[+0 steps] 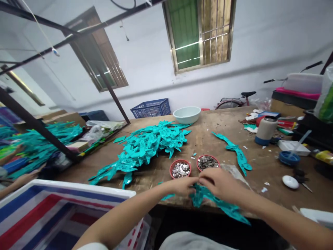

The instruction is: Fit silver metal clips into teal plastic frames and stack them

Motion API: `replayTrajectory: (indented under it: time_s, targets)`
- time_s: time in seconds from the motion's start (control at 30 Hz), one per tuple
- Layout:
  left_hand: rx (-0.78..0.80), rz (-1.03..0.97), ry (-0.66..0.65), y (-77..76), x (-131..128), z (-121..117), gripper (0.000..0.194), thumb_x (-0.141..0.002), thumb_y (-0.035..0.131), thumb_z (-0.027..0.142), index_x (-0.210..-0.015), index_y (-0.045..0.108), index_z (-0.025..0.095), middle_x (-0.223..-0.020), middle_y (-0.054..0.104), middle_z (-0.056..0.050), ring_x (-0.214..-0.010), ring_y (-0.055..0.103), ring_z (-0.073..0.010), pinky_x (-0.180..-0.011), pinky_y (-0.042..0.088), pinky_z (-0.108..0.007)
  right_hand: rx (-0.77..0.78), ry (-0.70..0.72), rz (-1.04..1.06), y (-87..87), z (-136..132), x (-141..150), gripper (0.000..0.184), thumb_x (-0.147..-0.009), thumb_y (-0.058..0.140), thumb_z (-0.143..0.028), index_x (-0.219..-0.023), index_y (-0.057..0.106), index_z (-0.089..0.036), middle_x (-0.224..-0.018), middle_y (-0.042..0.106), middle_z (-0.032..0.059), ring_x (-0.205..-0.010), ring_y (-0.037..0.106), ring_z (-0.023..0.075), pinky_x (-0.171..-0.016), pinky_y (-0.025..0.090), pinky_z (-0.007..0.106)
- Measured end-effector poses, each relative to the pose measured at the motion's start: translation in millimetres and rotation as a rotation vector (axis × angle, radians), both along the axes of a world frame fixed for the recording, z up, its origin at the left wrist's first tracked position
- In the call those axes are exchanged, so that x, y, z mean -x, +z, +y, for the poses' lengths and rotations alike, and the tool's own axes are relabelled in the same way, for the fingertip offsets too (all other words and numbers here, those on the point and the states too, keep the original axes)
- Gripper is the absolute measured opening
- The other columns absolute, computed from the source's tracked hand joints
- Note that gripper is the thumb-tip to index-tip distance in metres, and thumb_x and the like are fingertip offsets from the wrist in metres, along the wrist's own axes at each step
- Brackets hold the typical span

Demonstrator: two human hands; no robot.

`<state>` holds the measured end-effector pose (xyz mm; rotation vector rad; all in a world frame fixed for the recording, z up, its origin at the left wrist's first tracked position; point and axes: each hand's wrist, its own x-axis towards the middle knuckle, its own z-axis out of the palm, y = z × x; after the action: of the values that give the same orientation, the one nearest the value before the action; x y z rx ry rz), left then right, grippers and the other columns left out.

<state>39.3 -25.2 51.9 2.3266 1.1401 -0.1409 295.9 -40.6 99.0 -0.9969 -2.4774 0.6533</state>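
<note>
At the near edge of the table, my left hand (184,187) and my right hand (220,182) meet over a long teal plastic piece (221,203). The fingers of my left hand are curled at its left end. My right hand grips it from above, thumb and fingers bent together, and covers part of it. The fingertips touch or nearly touch; any small thing between them is hidden. Just beyond stand a red bowl of shiny small metal pieces (180,169) and a red bowl of darker small metal pieces (207,162).
A heap of teal pieces (148,142) lies left of centre, with a single teal piece (235,151) to the right. Behind is a pale basin (186,115). A striped-lined crate (65,194) stands near left, a bottle (266,130) at right. Another person's arm (19,182) shows far left.
</note>
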Motion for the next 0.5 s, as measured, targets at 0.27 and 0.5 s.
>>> replayTrajectory:
  time_s: [0.27,0.5]
  targets:
    - [-0.276,0.173,-0.036,-49.3,-5.3,-12.3,0.029,-0.105,0.063,0.014,-0.131,0.076,0.015,-0.123,0.085,-0.02,-0.107,0.085,-0.0364,-0.084,0.068,-0.044,-0.176,-0.09,-0.347,-139.6,138.1,-47.3,0.058,-0.107,0.047,-0.011,-0.149,0.086,-0.017,-0.153,0.078,0.0196,-0.143,0.07,0.0405,-0.126,0.056,0.056]
    - [-0.487,0.03,-0.359,-72.0,-17.4,-19.4,0.037,-0.114,0.059,0.022,-0.132,0.087,0.038,-0.166,0.072,-0.001,-0.156,0.064,-0.024,-0.102,0.066,-0.041,-0.278,-0.153,-0.26,-204.6,173.4,-81.3,0.053,-0.102,0.047,-0.047,-0.106,0.098,-0.034,-0.127,0.088,0.015,-0.114,0.081,0.0456,-0.105,0.067,0.065]
